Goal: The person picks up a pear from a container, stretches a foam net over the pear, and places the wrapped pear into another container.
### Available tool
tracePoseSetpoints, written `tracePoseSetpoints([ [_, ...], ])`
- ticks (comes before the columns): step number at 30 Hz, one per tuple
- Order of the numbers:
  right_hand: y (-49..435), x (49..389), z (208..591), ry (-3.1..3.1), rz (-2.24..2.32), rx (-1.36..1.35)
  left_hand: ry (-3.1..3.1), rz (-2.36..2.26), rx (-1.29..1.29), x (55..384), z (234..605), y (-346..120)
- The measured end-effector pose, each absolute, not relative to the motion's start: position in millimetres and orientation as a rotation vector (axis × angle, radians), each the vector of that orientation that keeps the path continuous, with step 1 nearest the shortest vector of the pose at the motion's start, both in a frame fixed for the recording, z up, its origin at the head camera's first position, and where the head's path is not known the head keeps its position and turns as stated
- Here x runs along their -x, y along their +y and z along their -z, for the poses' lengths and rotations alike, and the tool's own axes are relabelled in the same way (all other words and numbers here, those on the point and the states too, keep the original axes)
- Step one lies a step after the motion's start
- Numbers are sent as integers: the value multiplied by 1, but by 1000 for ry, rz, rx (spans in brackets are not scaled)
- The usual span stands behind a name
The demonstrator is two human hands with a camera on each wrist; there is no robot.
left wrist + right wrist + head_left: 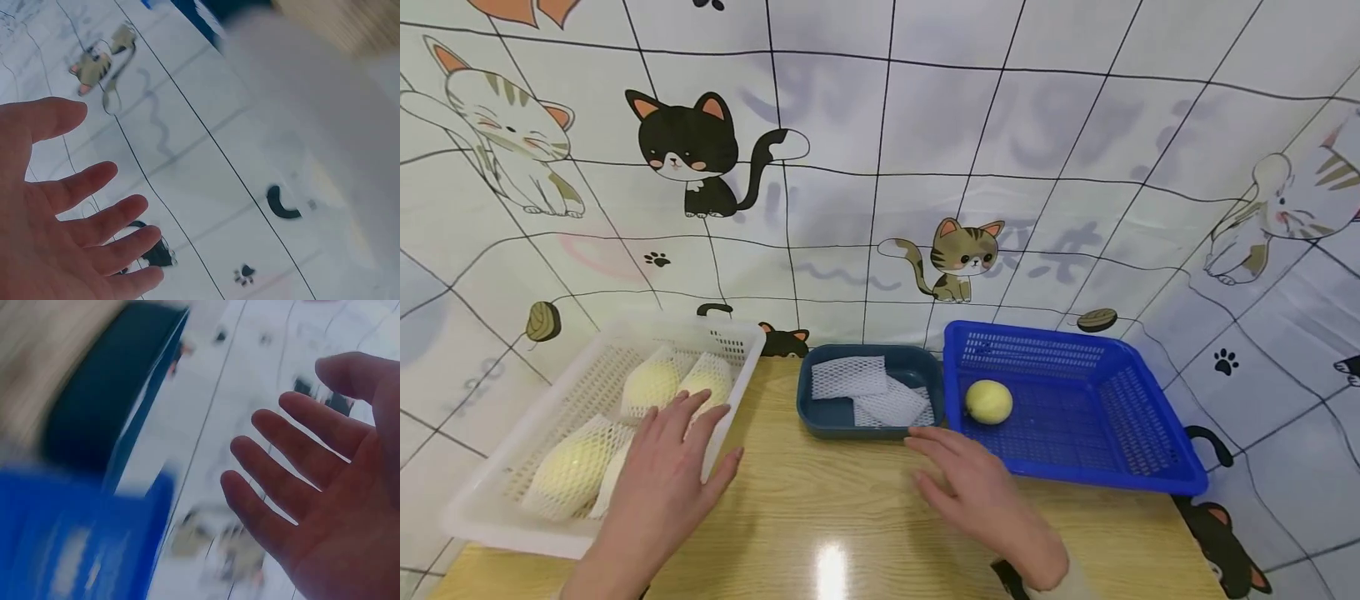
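Observation:
My left hand hovers over the right side of a white basket, its fingers spread and nothing held. Inside that basket lie several pale yellow round fruits wrapped in white foam nets, partly hidden by the hand. In the left wrist view the palm and extended fingers show bare. My right hand, also holding nothing, is over the near left corner of a blue basket. One unwrapped pale yellow fruit sits at that basket's left side. The right wrist view shows the straight fingers apart.
Between the baskets stands a small dark teal tub with several white foam nets in it. All three containers are on a wooden table. A wall sheet with printed cats rises right behind and at both sides.

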State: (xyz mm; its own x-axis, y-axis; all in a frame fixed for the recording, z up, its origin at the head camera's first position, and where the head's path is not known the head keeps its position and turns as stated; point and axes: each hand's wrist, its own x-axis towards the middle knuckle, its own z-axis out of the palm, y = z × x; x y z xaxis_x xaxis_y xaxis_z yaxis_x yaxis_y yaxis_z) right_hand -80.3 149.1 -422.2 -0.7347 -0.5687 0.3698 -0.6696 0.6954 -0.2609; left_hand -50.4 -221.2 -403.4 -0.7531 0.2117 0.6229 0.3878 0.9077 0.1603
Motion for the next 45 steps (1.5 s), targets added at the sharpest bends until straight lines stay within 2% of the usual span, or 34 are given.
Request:
tracePoseSetpoints([
  [7,218,80,445,-2626,-533,-730,-2430,411,591,63,413,-172],
  [13,246,84,466,-2676,-499,-651,-2493,464,816,69,432,-137],
  [20,254,86,473,-2670,-477,-611,-2622,605,1068,80,455,-95],
  [31,257,86,475,-2697,-506,-587,-2678,434,1351,103,479,-36],
  [45,258,87,469,-2736,-581,-606,-2654,267,1460,115,485,-19],
])
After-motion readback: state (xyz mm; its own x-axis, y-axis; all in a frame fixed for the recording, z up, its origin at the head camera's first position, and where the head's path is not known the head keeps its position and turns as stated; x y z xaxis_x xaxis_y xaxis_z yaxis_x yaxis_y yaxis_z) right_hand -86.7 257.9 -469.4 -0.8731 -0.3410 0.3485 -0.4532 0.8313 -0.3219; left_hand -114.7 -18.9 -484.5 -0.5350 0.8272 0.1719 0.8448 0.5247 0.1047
